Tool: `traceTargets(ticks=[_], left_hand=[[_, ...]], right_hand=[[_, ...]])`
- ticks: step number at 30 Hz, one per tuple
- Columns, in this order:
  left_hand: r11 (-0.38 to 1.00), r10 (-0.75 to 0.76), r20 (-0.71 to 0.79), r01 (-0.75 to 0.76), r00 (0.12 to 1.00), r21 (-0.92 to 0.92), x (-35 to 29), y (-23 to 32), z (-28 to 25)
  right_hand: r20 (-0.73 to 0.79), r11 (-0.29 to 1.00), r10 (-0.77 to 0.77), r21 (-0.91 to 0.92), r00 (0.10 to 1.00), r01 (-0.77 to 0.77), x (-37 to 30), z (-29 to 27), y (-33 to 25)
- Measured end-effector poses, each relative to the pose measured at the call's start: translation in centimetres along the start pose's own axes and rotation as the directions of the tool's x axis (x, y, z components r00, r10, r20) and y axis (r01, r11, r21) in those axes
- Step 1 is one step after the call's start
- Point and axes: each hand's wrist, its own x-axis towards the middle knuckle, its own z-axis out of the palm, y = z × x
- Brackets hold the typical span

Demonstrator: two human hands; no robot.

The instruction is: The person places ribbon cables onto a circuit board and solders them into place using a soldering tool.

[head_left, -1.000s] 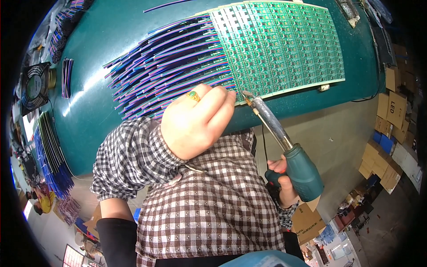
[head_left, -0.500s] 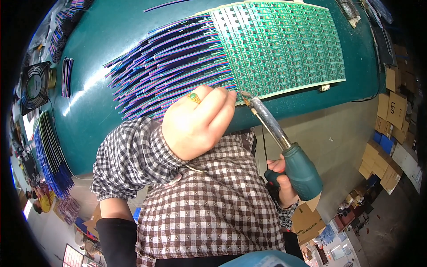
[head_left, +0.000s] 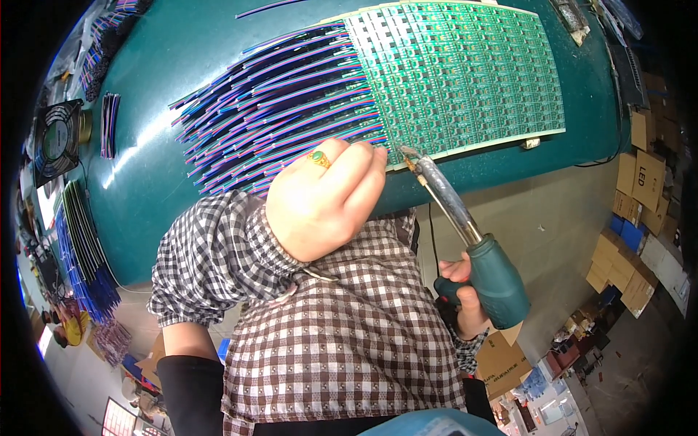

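Left hand (head_left: 320, 196) lay over wires (head_left: 298, 109), pinch unclear; right hand (head_left: 470, 312) clenched iron (head_left: 486, 254). Slip risked burning left hand.

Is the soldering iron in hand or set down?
In hand: the right hand grips the soldering iron, whose tip is near the circuit board panel.
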Motion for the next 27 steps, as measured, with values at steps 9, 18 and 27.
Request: traceTargets(ticks=[9, 18, 27], left_hand=[[1.0, 0.002, 0.004, -0.002, 1.0, 0.005, 0.1, 0.0, 0.0], [1.0, 0.013, 0.0, -0.013, 1.0, 0.015, 0.1, 0.0, 0.0], [0.999, 0.036, -0.007, -0.036, 0.999, 0.001, 0.0, 0.0, 0.1]], right_hand=[[-0.026, 0.995, 0.083, -0.059, 0.996, -0.084, -0.2, -0.3, -0.6], [0.006, 0.999, 0.036, 0.007, 0.999, -0.036, -0.5, -0.5, 0.5], [-0.013, 0.999, 0.036, 0.034, 0.999, -0.035, -0.6, -0.4, 0.6]])
